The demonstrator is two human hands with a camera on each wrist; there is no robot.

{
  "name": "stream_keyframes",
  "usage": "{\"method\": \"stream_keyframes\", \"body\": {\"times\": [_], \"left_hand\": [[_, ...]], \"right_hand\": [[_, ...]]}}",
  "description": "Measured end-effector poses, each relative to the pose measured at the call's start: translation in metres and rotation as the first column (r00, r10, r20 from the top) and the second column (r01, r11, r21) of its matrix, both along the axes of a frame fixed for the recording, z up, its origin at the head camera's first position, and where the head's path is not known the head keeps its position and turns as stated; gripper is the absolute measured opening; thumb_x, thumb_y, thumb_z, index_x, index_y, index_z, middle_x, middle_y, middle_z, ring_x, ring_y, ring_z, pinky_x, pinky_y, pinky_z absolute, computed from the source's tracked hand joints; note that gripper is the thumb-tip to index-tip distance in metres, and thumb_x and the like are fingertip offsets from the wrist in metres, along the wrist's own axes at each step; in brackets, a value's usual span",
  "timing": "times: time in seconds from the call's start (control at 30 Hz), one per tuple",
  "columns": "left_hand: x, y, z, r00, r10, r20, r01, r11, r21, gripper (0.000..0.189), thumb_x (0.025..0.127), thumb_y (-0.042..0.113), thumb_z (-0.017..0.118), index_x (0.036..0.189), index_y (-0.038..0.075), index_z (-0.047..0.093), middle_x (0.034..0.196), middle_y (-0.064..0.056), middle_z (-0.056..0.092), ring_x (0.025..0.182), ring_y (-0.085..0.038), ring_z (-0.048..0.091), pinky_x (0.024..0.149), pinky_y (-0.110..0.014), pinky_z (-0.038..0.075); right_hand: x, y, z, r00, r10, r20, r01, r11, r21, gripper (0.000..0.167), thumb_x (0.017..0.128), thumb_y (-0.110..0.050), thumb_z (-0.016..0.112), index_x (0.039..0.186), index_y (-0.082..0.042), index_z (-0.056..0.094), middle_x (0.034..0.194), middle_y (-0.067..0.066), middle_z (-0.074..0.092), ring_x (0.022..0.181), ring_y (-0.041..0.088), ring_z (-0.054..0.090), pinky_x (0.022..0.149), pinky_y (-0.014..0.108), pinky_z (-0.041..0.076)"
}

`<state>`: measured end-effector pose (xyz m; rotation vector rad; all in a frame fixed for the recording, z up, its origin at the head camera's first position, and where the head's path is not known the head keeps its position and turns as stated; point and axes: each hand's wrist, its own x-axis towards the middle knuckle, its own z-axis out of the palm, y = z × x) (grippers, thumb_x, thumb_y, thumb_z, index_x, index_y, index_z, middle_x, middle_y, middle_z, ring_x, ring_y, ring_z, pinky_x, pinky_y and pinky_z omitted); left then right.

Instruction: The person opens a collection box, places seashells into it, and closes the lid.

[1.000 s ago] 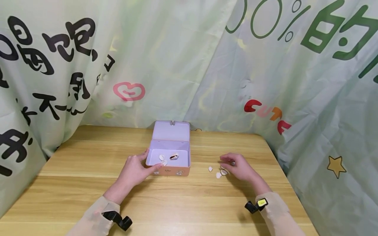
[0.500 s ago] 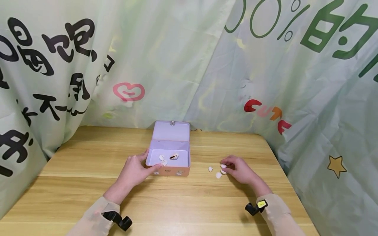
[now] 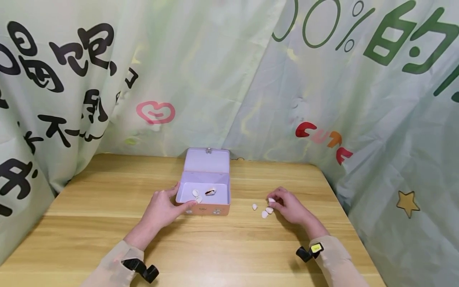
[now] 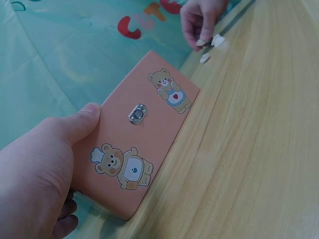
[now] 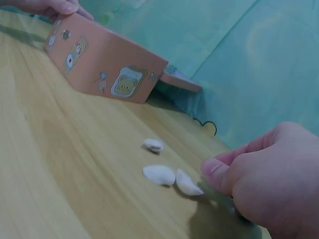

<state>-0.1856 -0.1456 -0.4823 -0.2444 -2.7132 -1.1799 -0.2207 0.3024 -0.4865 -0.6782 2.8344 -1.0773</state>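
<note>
A hinged tin box (image 3: pixel 204 209), salmon-pink outside with bear pictures and lilac inside, stands with its lid raised. My left hand (image 3: pixel 163 206) grips its left front corner, thumb on the front face (image 4: pixel 92 112) and fingers around the side. Inside lie a few pale seashells (image 3: pixel 195 193) and a brown-marked shell (image 3: pixel 210 191). To the right, my right hand (image 3: pixel 291 205) pinches a small white seashell (image 3: pixel 271 200) between thumb and fingertips; the right wrist view hides that shell behind the hand. Beside these fingers, three white shells (image 5: pixel 159 175) lie on the table.
The wooden table (image 3: pixel 215 251) runs back to a pale printed curtain (image 3: pixel 201 79) behind the box. Its right edge slopes away past my right forearm. The raised lid (image 3: pixel 207 160) leans back near the curtain.
My right fingers have closed on a white shell and drawn it slightly up from the small group, leaving the others in plainer sight. The left hand stays on the box.
</note>
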Motion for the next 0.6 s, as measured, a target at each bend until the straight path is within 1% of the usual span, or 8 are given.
{"method": "stream_keyframes", "body": {"times": [0.07,0.17,0.23,0.33,0.53,0.6], "left_hand": [[0.001,-0.002,0.0,1.0,0.002,-0.008,-0.002,1.0,-0.001,0.097,0.081,0.052,0.091,0.147,-0.009,0.054,0.062,-0.006,0.062,0.039,-0.004,0.025,0.037,-0.028,0.034],[0.002,-0.003,0.001,1.0,-0.001,-0.019,0.001,1.0,-0.003,0.096,0.082,0.051,0.091,0.146,-0.01,0.054,0.06,-0.003,0.06,0.038,-0.004,0.025,0.037,-0.028,0.034],[0.003,-0.003,0.001,1.0,-0.001,-0.017,0.001,1.0,-0.003,0.097,0.082,0.051,0.091,0.147,-0.011,0.053,0.058,-0.002,0.059,0.038,-0.004,0.026,0.037,-0.027,0.034],[0.003,-0.003,0.002,1.0,-0.002,-0.004,0.002,1.0,0.001,0.097,0.083,0.051,0.09,0.147,-0.011,0.052,0.055,-0.001,0.057,0.037,-0.004,0.026,0.036,-0.027,0.033],[0.003,-0.001,0.002,1.0,-0.003,0.018,0.003,1.0,0.007,0.096,0.083,0.049,0.091,0.148,-0.01,0.052,0.059,-0.002,0.058,0.037,-0.004,0.027,0.036,-0.027,0.034],[0.003,-0.001,0.002,1.0,-0.004,0.022,0.004,1.0,0.002,0.097,0.083,0.05,0.09,0.149,-0.01,0.052,0.056,-0.001,0.056,0.037,-0.005,0.027,0.036,-0.027,0.034]], "right_hand": [[0.0,-0.003,0.004,1.0,-0.002,0.004,0.002,1.0,-0.011,0.016,0.103,-0.006,0.07,0.118,-0.002,0.073,0.105,0.001,0.065,0.093,0.017,0.059,0.081,0.032,0.051],[-0.001,-0.006,0.011,1.0,0.01,-0.001,-0.01,1.0,-0.026,0.021,0.103,-0.006,0.069,0.123,0.002,0.07,0.106,0.002,0.069,0.092,0.018,0.062,0.081,0.033,0.054],[-0.002,-0.009,0.017,1.0,0.019,-0.006,-0.019,0.999,-0.037,0.024,0.104,-0.006,0.068,0.125,0.004,0.068,0.105,0.004,0.071,0.091,0.019,0.063,0.078,0.034,0.055],[-0.003,-0.013,0.024,1.0,0.029,-0.012,-0.029,0.999,-0.044,0.026,0.105,-0.006,0.066,0.128,0.005,0.068,0.108,0.006,0.072,0.091,0.021,0.064,0.079,0.035,0.055],[-0.005,-0.024,0.037,0.999,0.037,-0.041,-0.039,0.997,-0.069,0.026,0.105,-0.005,0.067,0.128,0.007,0.068,0.107,0.005,0.07,0.096,0.023,0.064,0.084,0.038,0.056],[-0.006,-0.029,0.041,0.997,0.046,-0.054,-0.05,0.996,-0.079,0.026,0.104,-0.005,0.068,0.127,0.007,0.068,0.106,0.005,0.069,0.098,0.023,0.063,0.086,0.04,0.056]]}}
